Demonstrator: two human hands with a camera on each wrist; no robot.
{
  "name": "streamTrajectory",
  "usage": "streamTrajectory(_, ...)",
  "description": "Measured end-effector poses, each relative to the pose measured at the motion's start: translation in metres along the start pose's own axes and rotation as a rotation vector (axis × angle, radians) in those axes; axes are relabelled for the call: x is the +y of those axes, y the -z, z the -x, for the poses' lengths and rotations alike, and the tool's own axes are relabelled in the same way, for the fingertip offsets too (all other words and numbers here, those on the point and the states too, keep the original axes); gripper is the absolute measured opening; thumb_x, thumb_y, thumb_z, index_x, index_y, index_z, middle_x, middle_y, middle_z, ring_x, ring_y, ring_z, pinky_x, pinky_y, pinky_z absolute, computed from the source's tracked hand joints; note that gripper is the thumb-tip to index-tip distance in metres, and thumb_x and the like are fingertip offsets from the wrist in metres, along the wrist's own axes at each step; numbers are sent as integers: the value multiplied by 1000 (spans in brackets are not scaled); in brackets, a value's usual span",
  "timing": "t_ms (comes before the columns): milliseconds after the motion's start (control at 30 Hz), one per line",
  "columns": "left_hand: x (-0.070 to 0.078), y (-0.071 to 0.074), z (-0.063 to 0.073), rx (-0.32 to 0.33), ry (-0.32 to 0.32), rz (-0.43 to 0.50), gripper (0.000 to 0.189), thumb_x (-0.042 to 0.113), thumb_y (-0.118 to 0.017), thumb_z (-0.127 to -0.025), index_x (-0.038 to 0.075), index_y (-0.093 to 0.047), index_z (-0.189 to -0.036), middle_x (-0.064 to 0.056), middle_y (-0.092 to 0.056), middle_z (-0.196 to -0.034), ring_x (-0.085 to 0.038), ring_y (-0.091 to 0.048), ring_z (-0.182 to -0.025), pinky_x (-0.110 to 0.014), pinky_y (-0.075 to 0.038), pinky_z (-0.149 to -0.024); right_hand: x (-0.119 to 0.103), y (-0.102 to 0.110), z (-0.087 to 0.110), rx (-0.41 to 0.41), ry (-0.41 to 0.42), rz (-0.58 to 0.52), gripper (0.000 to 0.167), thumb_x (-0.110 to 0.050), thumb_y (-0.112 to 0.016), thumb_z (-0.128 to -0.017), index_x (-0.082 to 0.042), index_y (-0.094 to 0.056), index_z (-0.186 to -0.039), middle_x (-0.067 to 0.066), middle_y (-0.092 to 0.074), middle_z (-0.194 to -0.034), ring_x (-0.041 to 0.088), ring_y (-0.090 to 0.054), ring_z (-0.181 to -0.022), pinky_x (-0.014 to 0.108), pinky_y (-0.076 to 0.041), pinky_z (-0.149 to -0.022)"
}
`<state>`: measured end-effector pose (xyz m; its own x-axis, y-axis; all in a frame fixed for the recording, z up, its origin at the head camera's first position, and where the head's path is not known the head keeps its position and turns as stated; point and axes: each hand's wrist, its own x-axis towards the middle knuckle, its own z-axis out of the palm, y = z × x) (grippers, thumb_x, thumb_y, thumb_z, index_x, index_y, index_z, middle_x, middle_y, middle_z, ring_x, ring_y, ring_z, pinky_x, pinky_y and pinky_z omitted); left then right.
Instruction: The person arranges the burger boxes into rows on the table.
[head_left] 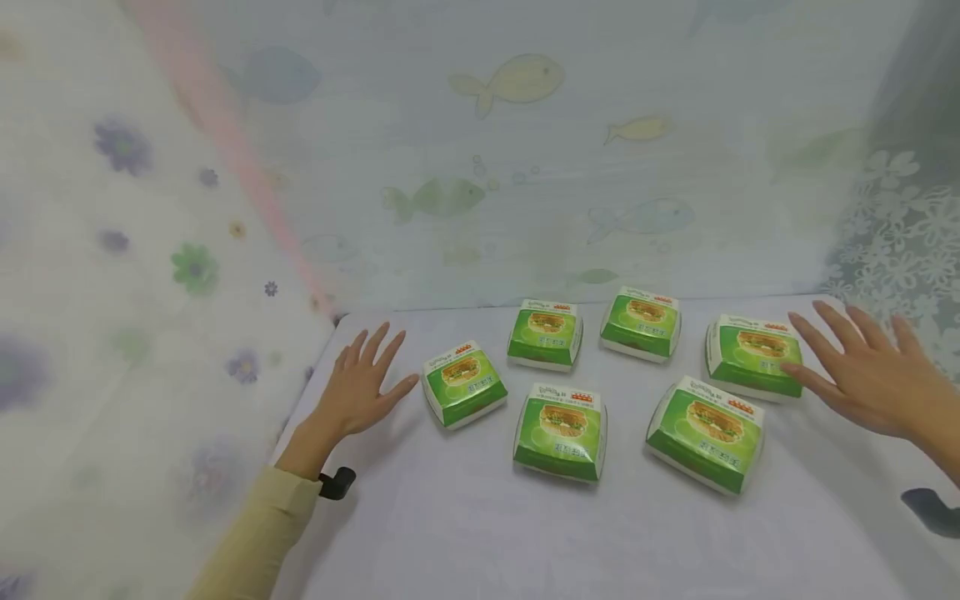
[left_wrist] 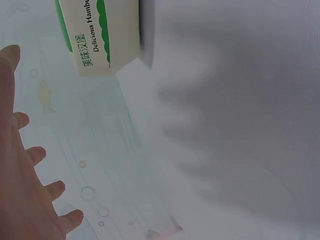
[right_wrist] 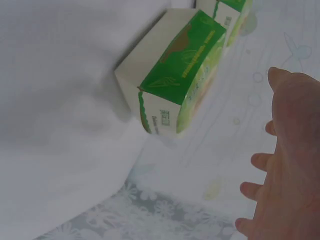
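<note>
Several green and white hamburger boxes lie spread over the white table. My left hand [head_left: 362, 392], fingers spread, hovers beside the leftmost hamburger box [head_left: 464, 385] and holds nothing; that box's printed side [left_wrist: 102, 35] shows in the left wrist view. On the right, my right hand [head_left: 873, 371] is spread above the table, its thumb overlapping the edge of the far-right hamburger box [head_left: 753, 357] in the head view. A gap separates hand and box [right_wrist: 185, 65] in the right wrist view. Between the hands are two front boxes, [head_left: 561, 432] and a larger-looking hamburger box [head_left: 707, 433].
Two more hamburger boxes stand at the back, one left of centre [head_left: 546, 334] and one right of it [head_left: 641, 323]. A fish-printed curtain [head_left: 525, 167] hangs behind the white table [head_left: 465, 533]. Flower-printed cloth [head_left: 150, 333] hangs at the left.
</note>
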<state>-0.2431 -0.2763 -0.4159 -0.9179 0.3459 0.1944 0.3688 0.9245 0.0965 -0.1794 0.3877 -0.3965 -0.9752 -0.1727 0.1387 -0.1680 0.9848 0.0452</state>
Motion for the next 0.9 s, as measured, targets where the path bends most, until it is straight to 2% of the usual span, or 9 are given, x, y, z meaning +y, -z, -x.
streamTrajectory(200, 4, -3, -2, -2, -5, 20, 79, 63, -45, -102, 23, -20, -165, -10, -14, -171, -45, -15, -153, -72, -22, -114, -11, 3, -2, 28, 44, -17, 81, -51, -45, -107, -10, -5, -164, 32, -18, -162, 58, -15, -145, 77, 6, -113)
streamTrajectory(367, 10, -2, -1, 2, 2, 82, 77, 58, -49, -102, 22, -22, -165, -10, -16, -170, -45, -19, -152, -75, -27, -110, -20, 7, -4, 26, 72, -48, 79, -49, -46, -107, -7, -10, -163, 33, -22, -159, 59, -20, -141, 77, 1, -113)
streamTrajectory(733, 14, -5, -4, 0, -7, 156, 77, 53, -54, -102, 23, -21, -165, -9, -19, -169, -40, -22, -152, -73, -29, -111, -33, 4, -7, 74, 129, -132, 76, -43, -54, -106, -5, -19, -161, 35, -26, -154, 57, -25, -138, 73, -5, -117)
streamTrajectory(900, 15, -7, -5, -11, 7, 198, 76, 53, -55, -102, 23, -22, -164, -10, -19, -169, -40, -25, -151, -72, -31, -110, -39, 7, -9, 69, 153, -174, 76, -38, -61, -103, -2, -26, -159, 35, -28, -154, 57, -28, -137, 73, -15, -114)
